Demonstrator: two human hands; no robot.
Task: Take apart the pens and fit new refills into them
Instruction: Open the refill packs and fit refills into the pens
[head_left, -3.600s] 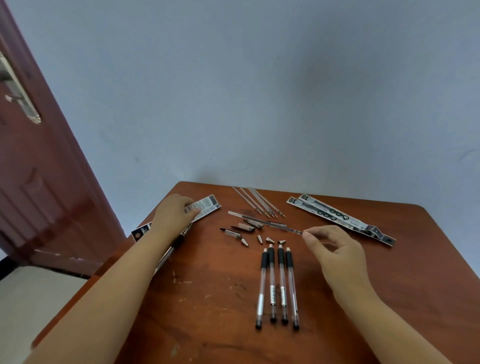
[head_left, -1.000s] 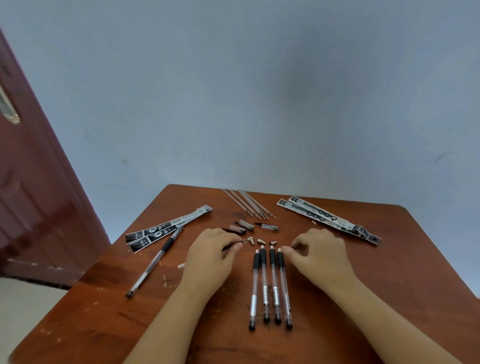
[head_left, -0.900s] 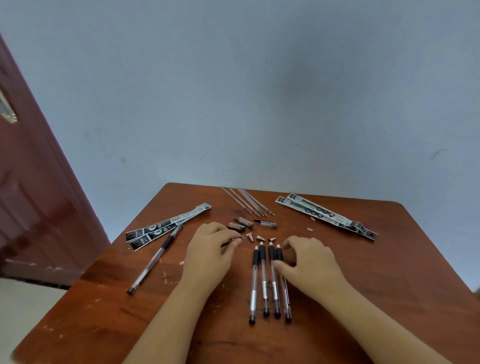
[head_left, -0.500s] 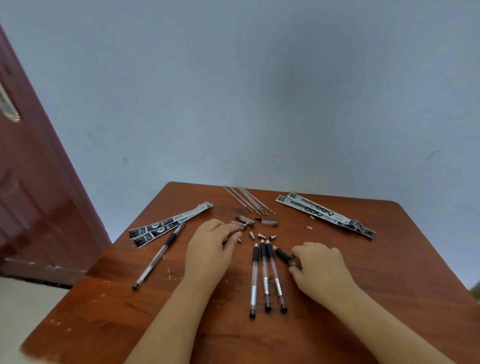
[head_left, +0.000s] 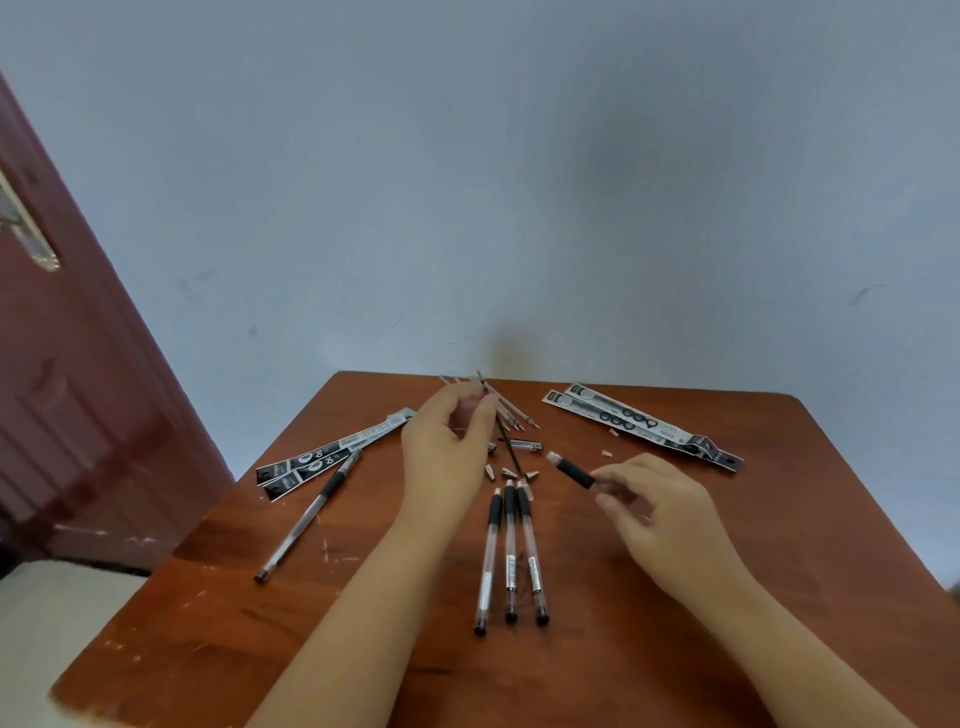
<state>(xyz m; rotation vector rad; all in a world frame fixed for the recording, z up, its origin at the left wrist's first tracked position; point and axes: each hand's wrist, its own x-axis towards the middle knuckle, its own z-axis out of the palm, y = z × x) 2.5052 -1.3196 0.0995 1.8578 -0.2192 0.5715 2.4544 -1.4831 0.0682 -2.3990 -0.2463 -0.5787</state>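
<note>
My left hand (head_left: 448, 451) pinches a thin dark refill (head_left: 503, 435) that slants down to the right above the table. In my right hand (head_left: 657, 508) I hold a pen barrel with a black grip (head_left: 574, 472), its open end pointing up and left. Three pen barrels (head_left: 510, 551) lie side by side in front of me. Small metal pen tips (head_left: 511, 473) are scattered just beyond them. Several spare refills (head_left: 514, 413) lie near the far edge, partly hidden by my left hand.
A whole pen (head_left: 310, 515) lies on the left beside two refill packets (head_left: 322, 458). Two more packets (head_left: 636, 424) lie at the far right. The brown table (head_left: 727, 649) stands against a grey wall, with a red door (head_left: 62, 415) to the left.
My left hand lifted a refill off the table and rose toward the far edge. My right hand took the rightmost barrel out of the row and raised it to the right.
</note>
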